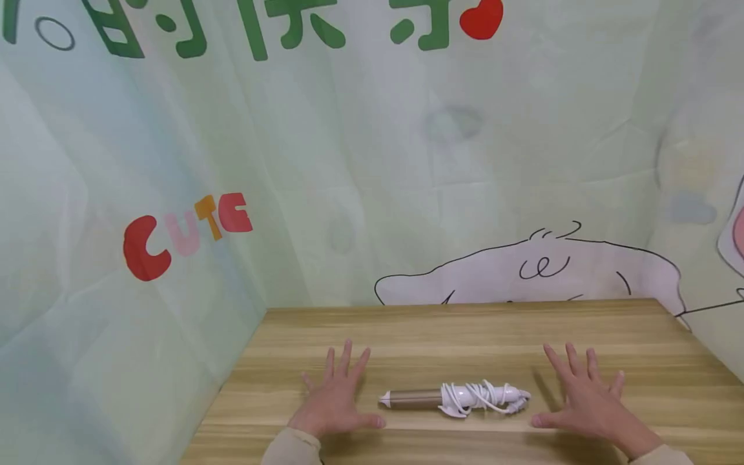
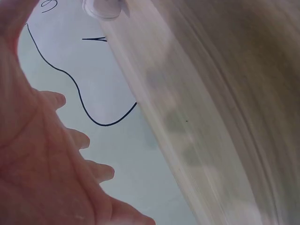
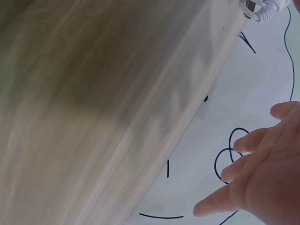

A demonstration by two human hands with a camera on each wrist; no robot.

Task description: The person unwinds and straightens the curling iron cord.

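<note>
A curling iron (image 1: 415, 399) lies crosswise on the wooden table (image 1: 465, 336), its brownish-gold barrel and pale tip pointing left. White cord (image 1: 485, 395) is wound around its white handle on the right. My left hand (image 1: 336, 402) is spread just left of the tip, fingers straight and apart. Beyond the handle end, my right hand (image 1: 589, 402) is spread the same way, thumb toward the cord. Neither hand holds anything. The left wrist view catches the white tip (image 2: 104, 8) at its top edge; the right wrist view shows some wound cord (image 3: 263, 9) at its top right corner.
A pale green cloth backdrop (image 1: 360, 161) with printed letters and a line-drawn figure hangs behind the table and along its left side. The table's far edge (image 1: 325, 308) meets the cloth.
</note>
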